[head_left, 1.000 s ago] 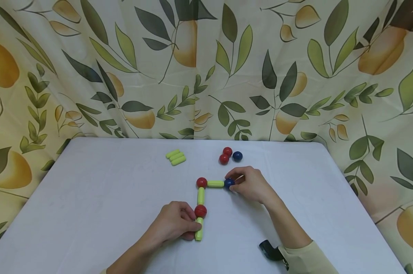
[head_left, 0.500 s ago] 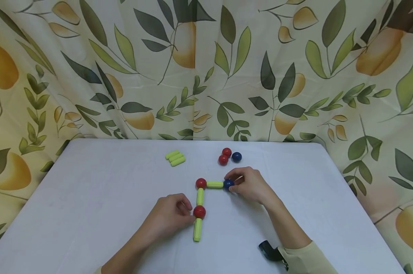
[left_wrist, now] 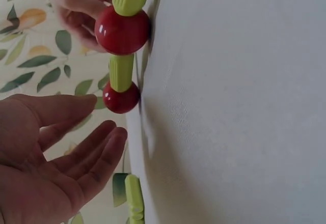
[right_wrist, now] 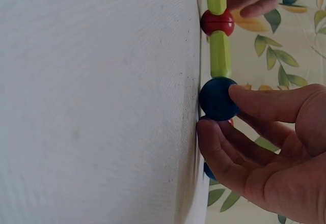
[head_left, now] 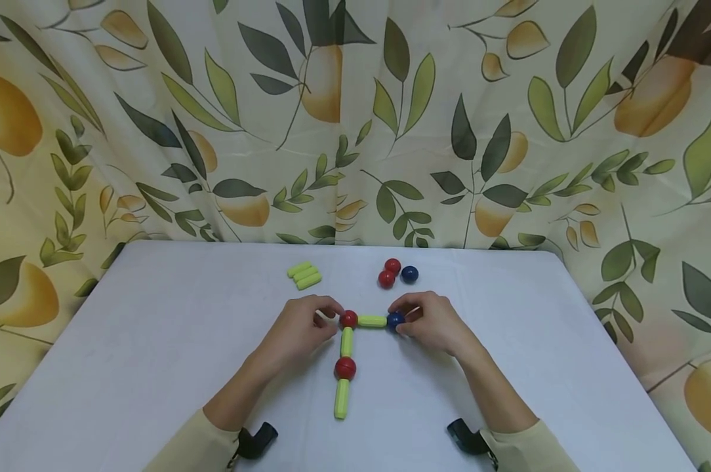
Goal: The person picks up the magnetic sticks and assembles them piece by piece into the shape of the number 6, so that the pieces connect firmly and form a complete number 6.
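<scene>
An L-shaped chain of green rods and balls lies on the white table (head_left: 155, 367). Its corner is a red ball (head_left: 348, 319); a green rod (head_left: 372, 321) runs right from there to a blue ball (head_left: 395, 320). Toward the front come another green rod (head_left: 346, 342), a second red ball (head_left: 345, 368) and a last green rod (head_left: 341, 399). My right hand (head_left: 435, 323) pinches the blue ball between thumb and fingers. Just left of the corner ball, my left hand (head_left: 302, 328) has thumb and fingers spread, holding nothing; a gap shows in the left wrist view.
Behind the chain, several loose green rods (head_left: 304, 275) lie side by side. Two red balls (head_left: 386, 279) and a blue ball (head_left: 410, 274) sit at the back, right of centre. A leaf-and-fruit patterned curtain (head_left: 355, 131) hangs behind the table.
My left hand has let go of the front rod and moved up along the chain to beside the corner red ball. My right hand stays at the blue ball.
</scene>
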A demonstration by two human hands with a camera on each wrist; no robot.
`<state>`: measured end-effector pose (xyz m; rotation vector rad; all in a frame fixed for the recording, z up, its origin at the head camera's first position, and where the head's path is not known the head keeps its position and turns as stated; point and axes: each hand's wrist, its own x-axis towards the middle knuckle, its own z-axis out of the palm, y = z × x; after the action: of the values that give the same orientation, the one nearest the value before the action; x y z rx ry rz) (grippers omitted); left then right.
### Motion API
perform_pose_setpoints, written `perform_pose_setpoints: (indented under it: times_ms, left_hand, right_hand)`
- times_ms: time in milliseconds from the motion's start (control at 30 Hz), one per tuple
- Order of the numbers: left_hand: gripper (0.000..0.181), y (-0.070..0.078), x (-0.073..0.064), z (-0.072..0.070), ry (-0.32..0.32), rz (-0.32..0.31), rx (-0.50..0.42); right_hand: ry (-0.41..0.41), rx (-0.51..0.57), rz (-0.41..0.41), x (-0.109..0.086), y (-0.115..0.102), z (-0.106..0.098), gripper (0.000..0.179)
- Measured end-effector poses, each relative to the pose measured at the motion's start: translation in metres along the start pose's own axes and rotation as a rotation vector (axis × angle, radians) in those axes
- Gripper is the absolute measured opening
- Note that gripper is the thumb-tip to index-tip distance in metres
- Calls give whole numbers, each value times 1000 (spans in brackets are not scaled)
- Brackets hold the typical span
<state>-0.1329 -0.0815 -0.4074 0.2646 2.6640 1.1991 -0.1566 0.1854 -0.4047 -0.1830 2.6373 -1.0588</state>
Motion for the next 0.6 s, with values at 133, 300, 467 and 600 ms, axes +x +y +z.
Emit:
perform_pose_setpoints:
  times_ms: [133, 300, 467, 600]
  left_hand:
    - [25, 0, 10, 2, -14, 32, 9]
    - [28, -1, 16, 6, -41, 38, 10]
    - [26, -2, 19, 9, -60, 49, 13]
    - [25, -4, 21, 9, -52, 74, 22]
  right_hand:
    - [4, -6, -6, 0, 0, 0, 27]
    - [6, 2, -11, -1, 0, 1, 26]
    - [7, 1, -10, 0, 1, 2, 26]
    - [5, -4, -8, -1, 1, 1, 26]
